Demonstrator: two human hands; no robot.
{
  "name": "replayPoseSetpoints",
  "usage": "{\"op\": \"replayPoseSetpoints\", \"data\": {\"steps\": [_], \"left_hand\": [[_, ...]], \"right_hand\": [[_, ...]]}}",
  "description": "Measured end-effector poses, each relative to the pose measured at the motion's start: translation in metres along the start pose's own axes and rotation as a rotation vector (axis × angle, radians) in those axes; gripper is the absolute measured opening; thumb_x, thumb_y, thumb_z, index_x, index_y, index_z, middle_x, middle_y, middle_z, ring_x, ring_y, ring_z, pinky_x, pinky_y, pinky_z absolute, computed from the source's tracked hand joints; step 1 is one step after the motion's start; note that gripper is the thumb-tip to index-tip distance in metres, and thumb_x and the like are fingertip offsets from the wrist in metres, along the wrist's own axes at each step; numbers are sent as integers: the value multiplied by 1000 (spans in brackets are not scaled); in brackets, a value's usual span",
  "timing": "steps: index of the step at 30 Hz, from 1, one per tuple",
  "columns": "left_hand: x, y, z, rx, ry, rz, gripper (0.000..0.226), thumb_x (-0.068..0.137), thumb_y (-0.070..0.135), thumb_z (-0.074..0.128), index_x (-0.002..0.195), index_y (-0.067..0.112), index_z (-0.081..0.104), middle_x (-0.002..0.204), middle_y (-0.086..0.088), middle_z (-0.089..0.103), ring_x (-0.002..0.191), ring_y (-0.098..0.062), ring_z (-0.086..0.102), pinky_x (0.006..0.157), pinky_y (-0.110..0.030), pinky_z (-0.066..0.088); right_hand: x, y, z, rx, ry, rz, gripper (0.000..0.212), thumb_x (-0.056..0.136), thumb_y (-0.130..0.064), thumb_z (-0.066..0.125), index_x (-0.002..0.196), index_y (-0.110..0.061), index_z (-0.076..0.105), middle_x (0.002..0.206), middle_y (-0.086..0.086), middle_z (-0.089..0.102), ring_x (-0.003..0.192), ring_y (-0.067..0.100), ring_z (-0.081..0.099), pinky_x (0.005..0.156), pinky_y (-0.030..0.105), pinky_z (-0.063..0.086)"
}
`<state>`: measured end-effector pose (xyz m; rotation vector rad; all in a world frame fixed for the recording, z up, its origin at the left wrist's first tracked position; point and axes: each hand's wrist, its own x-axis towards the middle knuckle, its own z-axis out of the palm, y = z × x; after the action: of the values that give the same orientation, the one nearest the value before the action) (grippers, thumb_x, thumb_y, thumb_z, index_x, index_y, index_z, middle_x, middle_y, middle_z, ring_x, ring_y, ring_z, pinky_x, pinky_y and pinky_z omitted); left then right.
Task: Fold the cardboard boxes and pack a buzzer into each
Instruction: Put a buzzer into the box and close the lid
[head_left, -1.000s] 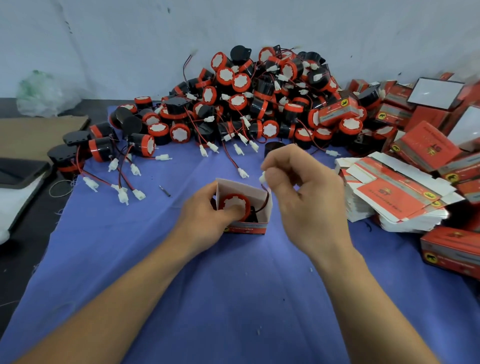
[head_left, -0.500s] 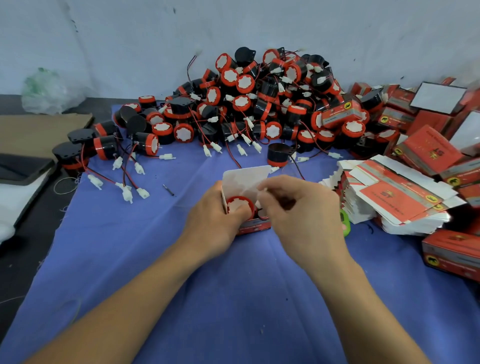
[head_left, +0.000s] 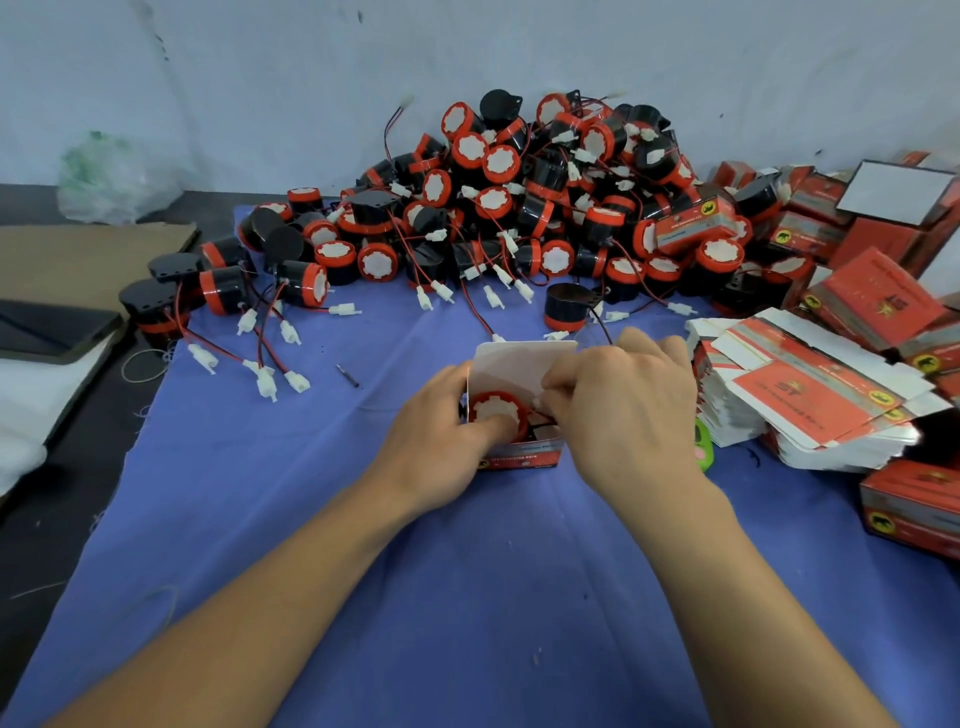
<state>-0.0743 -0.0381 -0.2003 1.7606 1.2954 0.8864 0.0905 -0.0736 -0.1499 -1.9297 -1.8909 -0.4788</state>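
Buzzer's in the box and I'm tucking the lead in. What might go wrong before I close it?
1. The white connector pinched by the right hand sits at the box rim; its wire may get trapped under the lid flap.
2. The left hand presses its thumb on the buzzer; the card could buckle.
3. A loose buzzer lies just behind; its lead may snag.

- Box (head_left: 521, 453) — red outside, white inside; upright at centre of blue surface (head_left: 467, 571), top flap up at the back.
- Buzzer (head_left: 496, 411) sits in it — red rim & white face up.
- Buzzer pile (head_left: 519, 208) behind; flat boxes (head_left: 810, 400) stacked to the right.
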Motion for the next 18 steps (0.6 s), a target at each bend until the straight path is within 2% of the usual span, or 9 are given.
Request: {"op": "replayPoseSetpoints", "data": {"steps": [3, 7, 8, 10, 11, 12, 14, 16, 18], "left_hand": [[0, -2, 0, 12, 9, -3, 33, 75, 47, 63, 108, 44, 65, 110, 18, 69, 103, -4, 63, 90, -36, 53], [-1, -1, 1, 4, 14, -5, 33, 73, 52, 60, 105, 48, 64, 109, 21, 68, 100, 1, 63, 84, -30, 51], [-1, 0, 1, 6, 20, -1, 32, 71, 54, 59, 103, 50, 63, 107, 23, 68, 99, 3, 62, 83, -28, 51], [-2, 1, 1, 11, 23, 10, 31, 71, 55, 58, 101, 53, 62, 106, 25, 67, 98, 4, 62, 83, -28, 51], [-2, 1, 1, 12, 23, 12, 29, 72, 54, 59, 101, 53, 62, 106, 25, 67, 99, 3, 62, 85, -28, 52], [-2, 1, 1, 14, 22, 14, 28, 74, 52, 60, 101, 51, 64, 106, 24, 68, 100, 2, 62, 86, -29, 52], [-1, 0, 0, 15, 20, 19, 28, 75, 49, 62, 103, 47, 66, 108, 21, 69, 102, 0, 63, 88, -31, 53], [-1, 0, -1, 17, 10, 13, 31, 76, 50, 63, 106, 44, 66, 110, 18, 69, 103, -3, 64, 90, -34, 53], [-1, 1, -1, 6, -1, 20, 31, 76, 50, 62, 107, 46, 66, 111, 18, 69, 104, -4, 64, 89, -32, 52]], "right_hand": [[2, 8, 2, -38, -127, -46, 10, 83, -26, 71, 77, -31, 77, 76, -11, 68, 86, 18, 40, 76, 32, 17], [-3, 3, 2, 27, -144, -55, 34, 95, -31, 46, 79, -28, 75, 102, -11, 70, 95, 20, 43, 84, 34, 22], [-5, 2, 2, 72, -144, -48, 39, 94, -31, 40, 80, -27, 77, 117, -6, 70, 104, 23, 47, 91, 34, 23], [-9, 4, 3, 146, -200, -48, 40, 94, -35, 42, 85, -26, 80, 153, 3, 51, 133, 26, 40, 107, 36, 20], [-9, 5, 3, 188, -258, -44, 35, 96, -36, 48, 88, -27, 81, 160, 4, 41, 141, 25, 33, 112, 38, 22], [-9, 6, 4, 246, -312, -28, 29, 96, -35, 56, 89, -26, 82, 160, 4, 40, 142, 24, 30, 111, 39, 27], [-7, 7, 7, 338, -358, 46, 25, 95, -33, 63, 82, -21, 80, 145, 4, 54, 133, 22, 36, 98, 36, 41], [-5, 4, 11, 317, -346, 134, 26, 95, -36, 64, 81, -19, 78, 134, 3, 60, 128, 23, 40, 90, 39, 45], [-5, -1, 14, 218, -298, 178, 26, 95, -41, 61, 93, -20, 77, 117, 0, 62, 123, 24, 44, 88, 41, 45]]}}
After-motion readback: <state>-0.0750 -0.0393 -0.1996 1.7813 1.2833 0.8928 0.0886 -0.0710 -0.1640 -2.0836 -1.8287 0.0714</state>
